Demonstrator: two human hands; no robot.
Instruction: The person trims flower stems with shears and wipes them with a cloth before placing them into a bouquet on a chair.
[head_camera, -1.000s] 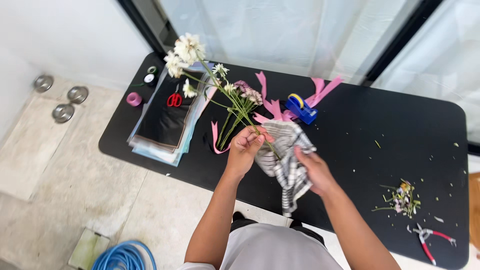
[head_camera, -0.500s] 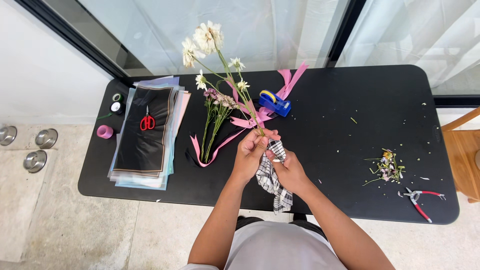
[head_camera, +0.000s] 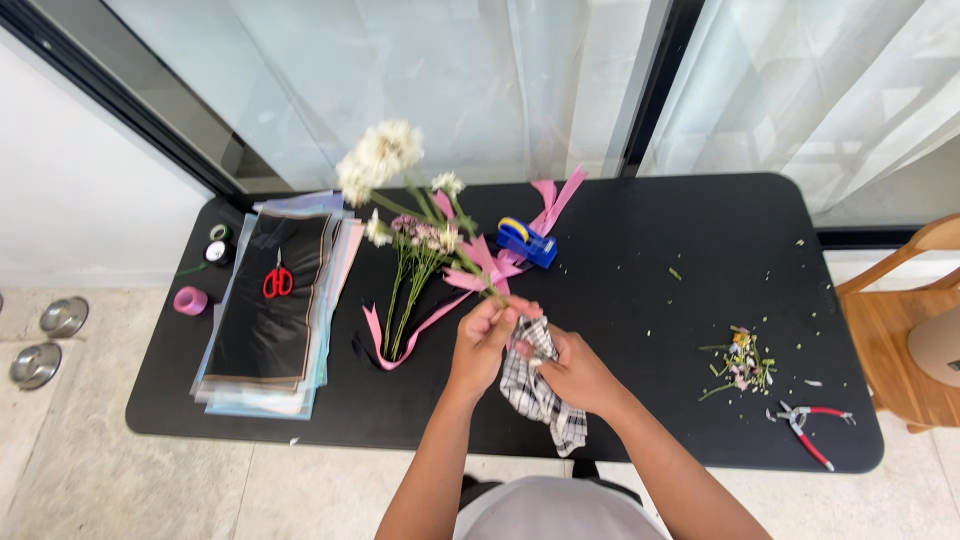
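Observation:
My left hand (head_camera: 482, 340) grips the lower stems of a white-flowered bunch (head_camera: 380, 160) that rises up and to the left above the black table (head_camera: 640, 300). My right hand (head_camera: 570, 368) holds a black-and-white checked cloth (head_camera: 538, 392) pressed against those stem ends; the cloth hangs down toward the table's front edge. Both hands meet near the front middle of the table. A second small bunch of pink and white flowers (head_camera: 415, 260) lies flat on the table beside a pink ribbon (head_camera: 470, 275).
A blue tape dispenser (head_camera: 527, 241) sits behind the hands. A stack of wrapping sheets (head_camera: 270, 340) with red scissors (head_camera: 277, 281) lies left, with tape rolls (head_camera: 190, 300) beside it. Stem trimmings (head_camera: 738, 364) and red-handled pliers (head_camera: 805, 422) lie right. A wooden chair (head_camera: 900, 320) stands at right.
The hands have drawn together around the stem ends, the cloth bunching up between them. The camera view has shifted so the table sits more centred.

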